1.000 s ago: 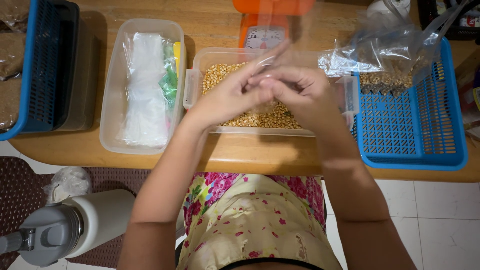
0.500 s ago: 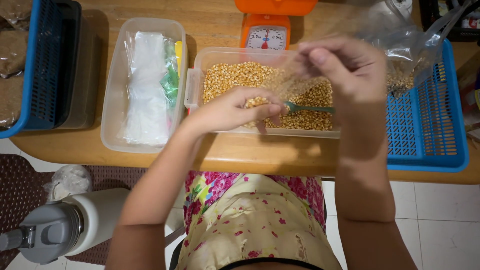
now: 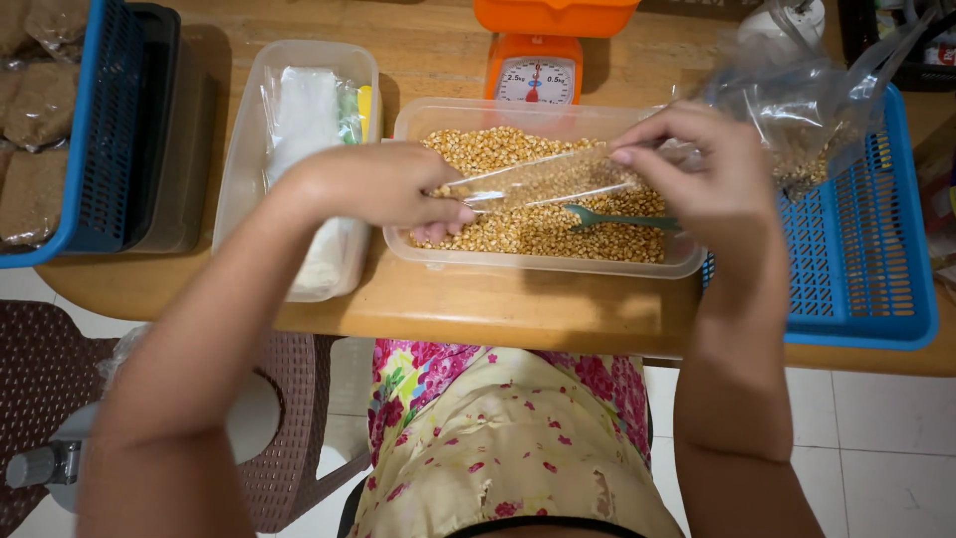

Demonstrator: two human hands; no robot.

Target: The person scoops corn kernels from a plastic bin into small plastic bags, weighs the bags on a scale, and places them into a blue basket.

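Over the near edge of the wooden table [image 3: 478,309], the left hand [image 3: 373,184] and right hand [image 3: 697,169] each pinch an end of a small clear bag [image 3: 543,181], fingers clamped on the thin film, stretched flat just above the clear tub of corn kernels [image 3: 538,224]. The film looks slippery; a loosened pinch would likely drop it among the kernels beside the green scoop [image 3: 617,217]. Farther back stands an orange scale [image 3: 538,70], with blue baskets [image 3: 866,249] at the table's side edges above pale tiled floor.
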